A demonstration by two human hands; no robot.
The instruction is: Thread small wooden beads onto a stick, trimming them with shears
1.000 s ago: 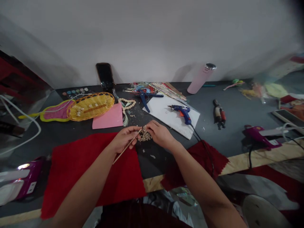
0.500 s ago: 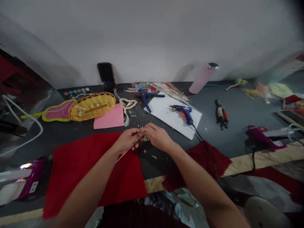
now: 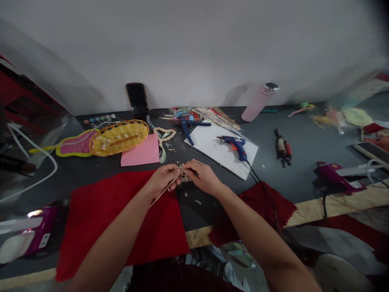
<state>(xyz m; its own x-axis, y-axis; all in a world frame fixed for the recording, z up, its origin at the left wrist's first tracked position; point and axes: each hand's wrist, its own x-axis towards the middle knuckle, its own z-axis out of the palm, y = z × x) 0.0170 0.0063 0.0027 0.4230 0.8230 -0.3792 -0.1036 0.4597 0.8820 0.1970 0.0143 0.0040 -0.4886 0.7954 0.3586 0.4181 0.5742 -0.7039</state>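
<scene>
My left hand point(image 3: 164, 179) is closed on a thin wooden stick point(image 3: 161, 194), which slants down toward my left forearm. Fingers of my right hand point(image 3: 201, 174) pinch together at the stick's upper end, touching the left fingertips; whether they grip the stick or a small piece there is hidden. Just below and between the hands lies a small pile of short pale wooden bits point(image 3: 185, 177) on the dark table. Under my left hand and forearm spreads a red felt cloth point(image 3: 121, 215).
A blue glue gun point(image 3: 235, 145) rests on a white board point(image 3: 209, 140), its cord trailing toward a second red cloth point(image 3: 264, 202). Around stand a yellow basket point(image 3: 133, 129), pink paper point(image 3: 141, 152), blue pliers-like tool point(image 3: 187, 129), phone point(image 3: 137, 99) and pink bottle point(image 3: 258, 104).
My right hand's fingers have shifted slightly and uncovered more of the pile. The left hand keeps its hold on the stick; the view has tilted a little.
</scene>
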